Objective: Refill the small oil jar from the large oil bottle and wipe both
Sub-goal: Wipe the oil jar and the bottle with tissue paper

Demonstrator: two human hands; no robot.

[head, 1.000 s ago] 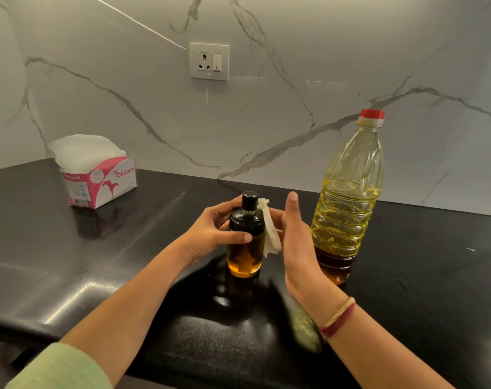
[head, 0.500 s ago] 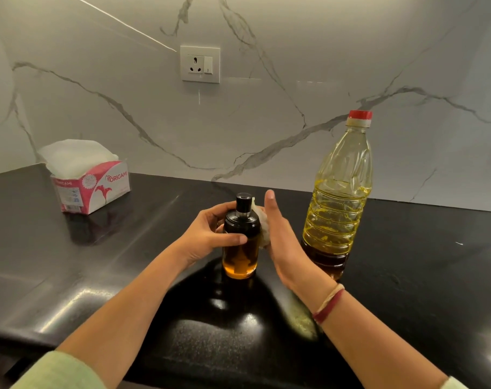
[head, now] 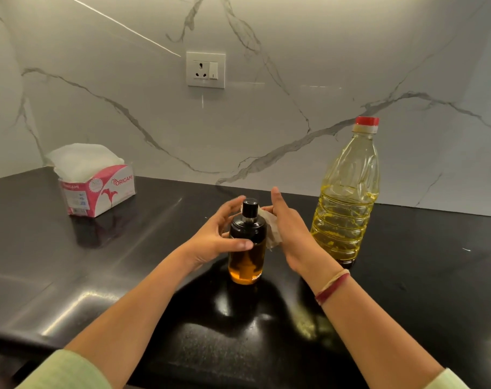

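**Tissue now shows between right hand and jar**

Since half a second ago the right hand [head: 292, 234] has drawn slightly off the jar's side, so the crumpled white tissue [head: 271, 228], then nearly hidden, now shows between palm and glass.

At far left, a pink and white tissue box [head: 98, 189] sits on the black tabletop [head: 421, 276] near the marble wall, well apart from the rest. The left hand [head: 210, 237] grips the small oil jar [head: 247, 248], with its thumb laid across the front and its fingers reaching round behind the neck. The jar stands upright at the middle of the tabletop, black cap on, with amber oil in its lower part. The tissue touches the jar's right shoulder. The right hand pinches it under the thumb, fingers pointing up. Red and pale threads circle that wrist. Just right of the hand stands the large oil bottle [head: 346, 206], upright, red cap on, over half full of yellow oil.
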